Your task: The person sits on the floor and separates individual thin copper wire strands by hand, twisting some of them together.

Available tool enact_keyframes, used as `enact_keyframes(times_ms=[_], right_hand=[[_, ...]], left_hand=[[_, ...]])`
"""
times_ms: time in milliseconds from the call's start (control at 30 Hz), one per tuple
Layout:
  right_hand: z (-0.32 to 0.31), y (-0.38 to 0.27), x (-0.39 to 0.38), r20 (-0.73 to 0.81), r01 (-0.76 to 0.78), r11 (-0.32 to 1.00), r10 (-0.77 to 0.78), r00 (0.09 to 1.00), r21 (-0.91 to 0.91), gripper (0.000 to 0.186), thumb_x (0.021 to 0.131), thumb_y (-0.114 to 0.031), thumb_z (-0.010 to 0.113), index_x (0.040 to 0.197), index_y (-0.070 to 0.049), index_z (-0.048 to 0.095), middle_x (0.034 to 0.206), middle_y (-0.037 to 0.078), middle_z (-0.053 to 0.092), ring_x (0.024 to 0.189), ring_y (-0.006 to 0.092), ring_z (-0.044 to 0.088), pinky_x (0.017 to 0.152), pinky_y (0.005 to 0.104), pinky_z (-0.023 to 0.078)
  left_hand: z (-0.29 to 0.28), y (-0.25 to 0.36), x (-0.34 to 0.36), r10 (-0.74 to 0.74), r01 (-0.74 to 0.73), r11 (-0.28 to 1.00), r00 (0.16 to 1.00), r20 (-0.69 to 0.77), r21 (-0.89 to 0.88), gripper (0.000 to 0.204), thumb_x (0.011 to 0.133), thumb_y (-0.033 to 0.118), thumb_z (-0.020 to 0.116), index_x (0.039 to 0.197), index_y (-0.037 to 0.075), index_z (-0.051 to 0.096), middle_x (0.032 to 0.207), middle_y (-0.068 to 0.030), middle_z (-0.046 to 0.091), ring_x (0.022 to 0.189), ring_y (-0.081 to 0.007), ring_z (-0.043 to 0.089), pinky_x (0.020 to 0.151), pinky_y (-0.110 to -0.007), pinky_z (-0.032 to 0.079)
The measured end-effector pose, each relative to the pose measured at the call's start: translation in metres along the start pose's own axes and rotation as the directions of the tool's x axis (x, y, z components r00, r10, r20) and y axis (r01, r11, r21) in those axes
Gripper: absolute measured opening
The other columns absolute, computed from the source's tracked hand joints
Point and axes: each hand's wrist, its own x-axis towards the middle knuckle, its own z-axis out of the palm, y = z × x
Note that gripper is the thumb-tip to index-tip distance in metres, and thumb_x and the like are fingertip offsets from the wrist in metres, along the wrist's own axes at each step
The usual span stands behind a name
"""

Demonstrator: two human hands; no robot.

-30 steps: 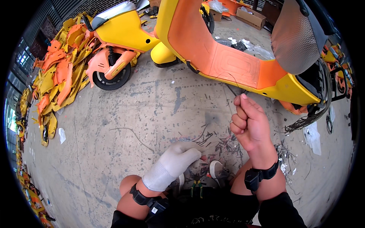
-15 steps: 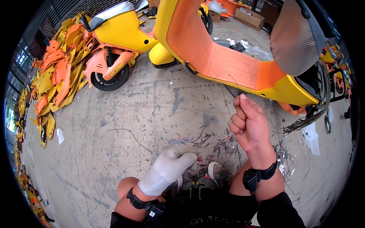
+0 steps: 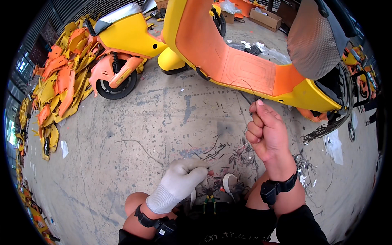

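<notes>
My right hand [image 3: 267,130], bare, is raised in front of the scooter, thumb and forefinger pinched on a thin dark wire [image 3: 250,86]. The wire's free end curls up past the fingertips, across the scooter's orange footboard in the picture. My left hand [image 3: 181,179] wears a pale grey glove and is closed in a pinch lower down, near my knees. A fine pale strand [image 3: 241,148] seems to run between the two hands. Green-handled pliers [image 3: 210,200] are between my shoes.
A yellow and orange scooter [image 3: 249,75] stands ahead, a bundle of wires [image 3: 326,130] hanging at its right end. Another scooter [image 3: 126,38] is behind left, beside a heap of body panels [image 3: 61,81]. Dark wire scraps [image 3: 241,157] litter the floor by my feet; one long wire [image 3: 141,147] lies left.
My left hand has drawn slightly to the left and down, away from the right hand. The right hand stays nearly in place, and its wire end has swung a little.
</notes>
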Motion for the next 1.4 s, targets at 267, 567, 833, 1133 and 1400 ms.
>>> enact_keyframes(times_ms=[267,567,833,1133,1400], right_hand=[[-0.006,-0.005,0.004,-0.11,0.127,0.991,-0.132,0.985,-0.048,0.023,0.1,-0.025,0.053,0.093,-0.004,0.054,0.055,-0.006,0.026,0.043,0.0063,0.022,0.041,0.025,0.023],[-0.033,-0.028,0.028,-0.181,0.286,0.956,-0.27,0.946,0.067,0.019,0.101,-0.021,0.05,0.096,-0.002,0.054,0.058,-0.006,0.027,0.046,0.0057,0.023,0.042,0.0236,0.022],[-0.055,-0.036,0.04,-0.285,0.335,0.94,-0.304,0.909,0.066,0.019,0.101,-0.021,0.05,0.099,-0.002,0.053,0.059,-0.006,0.026,0.046,0.006,0.023,0.042,0.0237,0.022],[-0.019,-0.002,0.017,-0.126,0.066,0.995,-0.056,0.99,0.073,0.021,0.101,-0.024,0.051,0.099,-0.003,0.052,0.059,-0.006,0.027,0.048,0.0069,0.025,0.044,0.0248,0.024],[0.005,0.027,0.01,0.026,-0.129,0.98,0.126,0.992,0.149,0.019,0.101,-0.023,0.049,0.1,-0.004,0.052,0.058,-0.007,0.028,0.049,0.0063,0.025,0.046,0.0245,0.025]], left_hand=[[-0.004,-0.003,-0.005,-0.081,0.076,0.993,0.995,-0.05,-0.089,0.022,0.088,0.009,0.054,0.097,-0.005,0.069,0.068,-0.0052,0.064,0.064,-0.0089,0.059,0.06,-0.024,0.047],[-0.037,-0.005,-0.001,0.007,-0.033,0.996,0.959,-0.285,-0.088,0.021,0.087,0.006,0.051,0.09,-0.007,0.067,0.069,-0.0068,0.064,0.061,-0.0109,0.058,0.058,-0.023,0.047],[-0.08,-0.006,0.008,0.134,-0.171,0.985,0.805,-0.578,-0.01,0.02,0.088,0.008,0.051,0.089,-0.005,0.065,0.069,-0.0064,0.063,0.059,-0.0112,0.057,0.057,-0.023,0.046],[-0.037,-0.001,0.013,0.226,-0.088,0.896,0.935,-0.274,0.436,0.024,0.093,0.016,0.057,0.104,-0.004,0.066,0.08,-0.0093,0.069,0.072,-0.0128,0.065,0.069,-0.024,0.052],[0.012,-0.011,0.026,0.229,-0.26,0.894,0.965,0.125,0.366,0.032,0.098,0.02,0.048,0.116,-0.004,0.061,0.102,-0.0114,0.069,0.1,-0.0171,0.064,0.091,-0.028,0.047]])
